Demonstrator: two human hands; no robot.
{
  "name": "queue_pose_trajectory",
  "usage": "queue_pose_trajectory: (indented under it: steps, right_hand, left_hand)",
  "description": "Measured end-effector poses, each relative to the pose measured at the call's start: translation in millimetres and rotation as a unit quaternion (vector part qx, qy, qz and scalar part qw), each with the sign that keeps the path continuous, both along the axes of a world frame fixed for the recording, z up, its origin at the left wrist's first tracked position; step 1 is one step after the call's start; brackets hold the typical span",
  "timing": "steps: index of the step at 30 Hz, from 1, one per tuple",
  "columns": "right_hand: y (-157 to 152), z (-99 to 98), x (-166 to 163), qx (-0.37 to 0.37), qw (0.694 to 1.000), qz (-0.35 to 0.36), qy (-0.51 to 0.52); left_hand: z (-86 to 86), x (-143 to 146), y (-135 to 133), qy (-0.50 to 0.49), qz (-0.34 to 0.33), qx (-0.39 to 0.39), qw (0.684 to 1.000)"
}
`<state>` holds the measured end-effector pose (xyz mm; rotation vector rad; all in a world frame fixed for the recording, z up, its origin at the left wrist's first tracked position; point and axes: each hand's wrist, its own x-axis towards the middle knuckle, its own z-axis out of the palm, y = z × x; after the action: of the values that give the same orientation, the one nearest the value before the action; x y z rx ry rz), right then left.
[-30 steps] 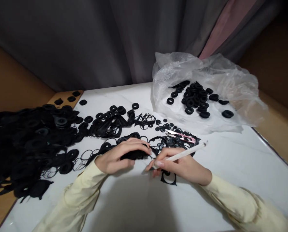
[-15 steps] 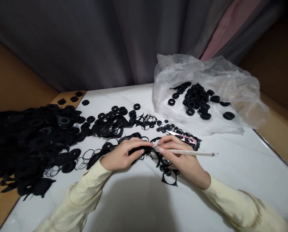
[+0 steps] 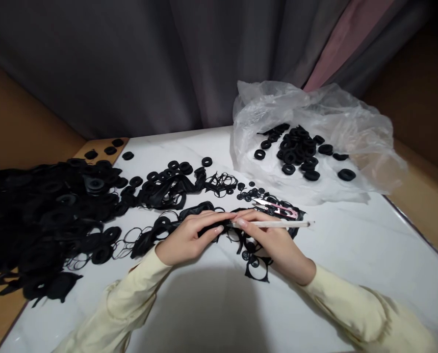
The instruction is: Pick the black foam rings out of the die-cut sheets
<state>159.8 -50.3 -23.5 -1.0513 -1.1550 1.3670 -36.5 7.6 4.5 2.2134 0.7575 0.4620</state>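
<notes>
My right hand grips a thin white pen-like tool, its rear end pointing right. The tool's working tip is hidden among my fingers. My left hand is closed, thumb against fingers, on a black rubber piece whose shape is mostly covered. Both hands' fingertips meet just above the table. Pink-handled thread snips lie behind my right hand. Black cut-out scraps and small black discs surround the right hand.
A large heap of black rubber rings and scraps covers the left side of the white table. At the back right, a clear plastic bag holds thick black rings. Thin black loops lie beyond my hands.
My right hand has shifted slightly left, bringing the white tool closer to my left fingertips. The tool's rear end has moved left and a little up.
</notes>
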Motion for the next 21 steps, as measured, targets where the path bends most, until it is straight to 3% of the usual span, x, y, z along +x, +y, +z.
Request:
queue_pose_trajectory:
  steps: [11,21]
  right_hand:
    - [1.8,1.4,4.0,-0.063,0.996,0.052,-0.038]
    - [1.0,4.5,10.1,-0.095,0.983,0.159,-0.003]
  left_hand:
    - [-3.9,-4.6,4.9,0.034,-0.008,0.060,0.998]
    - [-2.6,-17.0,14.3,0.124,-0.045,0.284,0.950]
